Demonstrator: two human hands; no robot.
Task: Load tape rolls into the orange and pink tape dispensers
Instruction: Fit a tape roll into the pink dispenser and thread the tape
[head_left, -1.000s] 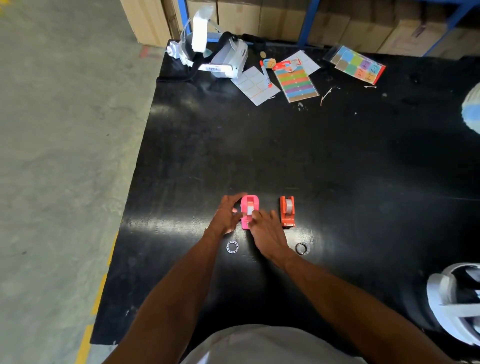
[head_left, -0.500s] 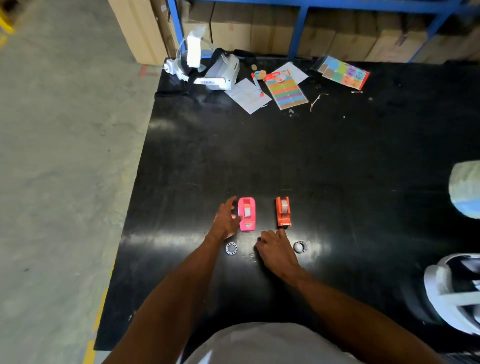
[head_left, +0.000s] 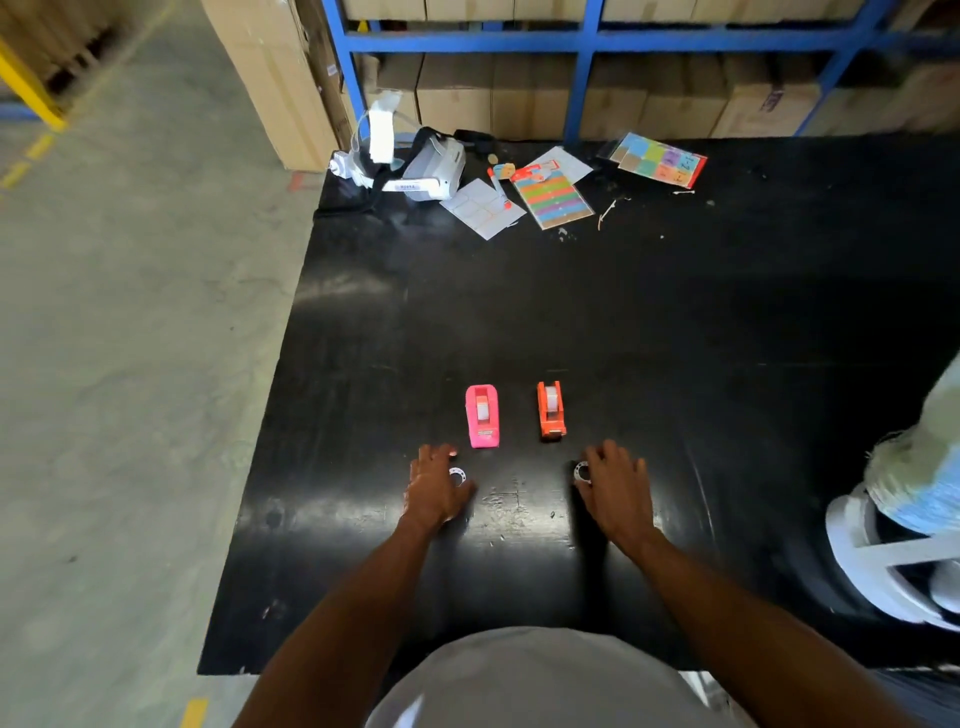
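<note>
The pink tape dispenser (head_left: 483, 415) and the orange tape dispenser (head_left: 550, 410) stand side by side on the black table (head_left: 675, 338), each showing a pale roll inside. My left hand (head_left: 434, 486) lies palm down just below the pink one, fingers apart, its thumb side touching a small white ring (head_left: 457, 476). My right hand (head_left: 615, 483) lies palm down below and to the right of the orange one, and its fingers partly cover a second white ring (head_left: 581, 472). Neither hand touches a dispenser.
A white headset (head_left: 410, 166), paper sheets (head_left: 483, 208) and colourful sticker cards (head_left: 553, 200) lie at the table's far edge, below a blue rack (head_left: 582, 78) of cardboard boxes. A white chair (head_left: 893, 561) and a blurred person stand at the right. Bare floor lies left.
Both hands have left the pink dispenser and pulled back toward me, spreading apart. The left now rests at the left ring, the right at the right ring. The camera has tilted up.
</note>
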